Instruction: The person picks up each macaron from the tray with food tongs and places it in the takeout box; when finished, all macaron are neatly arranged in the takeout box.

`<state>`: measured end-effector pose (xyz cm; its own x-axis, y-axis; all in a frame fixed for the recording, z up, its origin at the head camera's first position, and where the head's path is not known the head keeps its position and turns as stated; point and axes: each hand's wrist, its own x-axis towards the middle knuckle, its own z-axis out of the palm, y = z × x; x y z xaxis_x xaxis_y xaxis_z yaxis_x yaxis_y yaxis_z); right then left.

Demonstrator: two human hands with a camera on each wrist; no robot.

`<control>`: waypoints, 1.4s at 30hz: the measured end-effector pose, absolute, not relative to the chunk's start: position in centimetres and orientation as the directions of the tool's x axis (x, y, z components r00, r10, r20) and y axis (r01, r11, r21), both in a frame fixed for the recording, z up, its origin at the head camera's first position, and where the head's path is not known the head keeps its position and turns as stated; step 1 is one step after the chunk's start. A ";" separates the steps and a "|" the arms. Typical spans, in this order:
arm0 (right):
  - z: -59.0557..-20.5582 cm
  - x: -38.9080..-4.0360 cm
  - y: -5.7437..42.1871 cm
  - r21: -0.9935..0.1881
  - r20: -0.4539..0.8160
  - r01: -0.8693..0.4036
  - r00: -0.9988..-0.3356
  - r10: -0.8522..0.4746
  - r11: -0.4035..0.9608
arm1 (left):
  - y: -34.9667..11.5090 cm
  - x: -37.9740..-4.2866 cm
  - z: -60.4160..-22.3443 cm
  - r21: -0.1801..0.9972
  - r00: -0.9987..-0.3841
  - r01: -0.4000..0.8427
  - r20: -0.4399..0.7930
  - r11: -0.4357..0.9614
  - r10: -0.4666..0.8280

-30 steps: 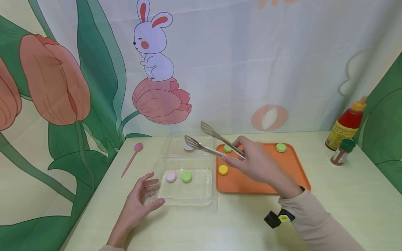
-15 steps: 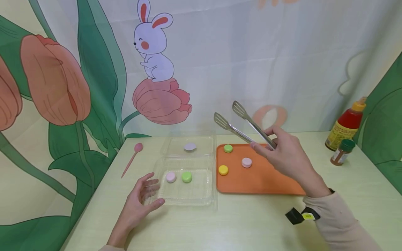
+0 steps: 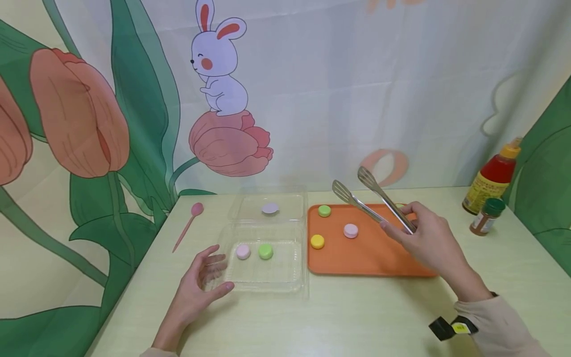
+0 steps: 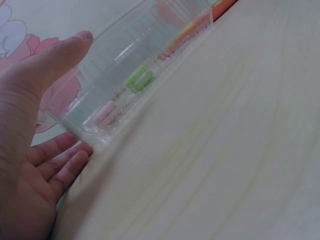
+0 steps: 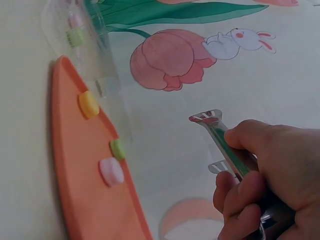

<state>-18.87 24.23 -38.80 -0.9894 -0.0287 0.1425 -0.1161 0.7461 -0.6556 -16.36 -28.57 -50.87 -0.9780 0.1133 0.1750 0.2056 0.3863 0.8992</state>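
Observation:
My right hand (image 3: 430,240) holds a pair of metal tongs (image 3: 386,199) above the orange tray (image 3: 366,260); the slotted ends stand apart with nothing between them. On the tray lie a yellow macaron (image 3: 317,241), a pink macaron (image 3: 351,231) and a green macaron (image 3: 324,211). Another green macaron (image 3: 400,205) is mostly hidden behind the tongs. My left hand (image 3: 196,285) rests at the left side of a clear plastic box (image 3: 267,286), fingers loosely bent. Inside the box sit a pink macaron (image 3: 243,252) and a green macaron (image 3: 265,251).
The box's clear lid (image 3: 290,207) lies folded back, with a pale oval sticker (image 3: 269,208) on it. A pink spoon (image 3: 192,220) lies at the left. A red sauce bottle (image 3: 492,176) and a green-capped spice jar (image 3: 487,216) stand at the right. A printed curtain hangs behind the table.
My right hand has carried the tongs rightward, from over the tray's left edge to its right part, rising and then lowering. The pink macaron on the tray has come into view. The left hand stays put.

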 end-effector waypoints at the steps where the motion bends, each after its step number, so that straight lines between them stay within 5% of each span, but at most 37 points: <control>1: -39.1 -18.8 24.4 -0.656 0.139 -0.112 -0.990 -0.027 0.746 | -28.6 -16.4 -50.9 0.899 -0.978 0.207 0.176 0.386 0.114; 27: -44.9 -17.8 26.4 -0.704 -0.074 0.023 -0.996 -0.042 0.710 | -28.8 -16.5 -51.1 0.903 -0.978 0.202 0.170 0.379 0.117; 42: -45.7 -17.2 25.8 -0.686 -0.048 -0.045 -0.993 -0.108 0.726 | -28.7 -16.4 -51.0 0.903 -0.979 0.198 0.168 0.382 0.112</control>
<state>-17.17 25.84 -45.71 -0.9930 -0.1076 -0.0480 -0.0455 0.7261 -0.6861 -16.43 -28.70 -51.00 -0.9794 0.1123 0.1677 0.1984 0.3822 0.9025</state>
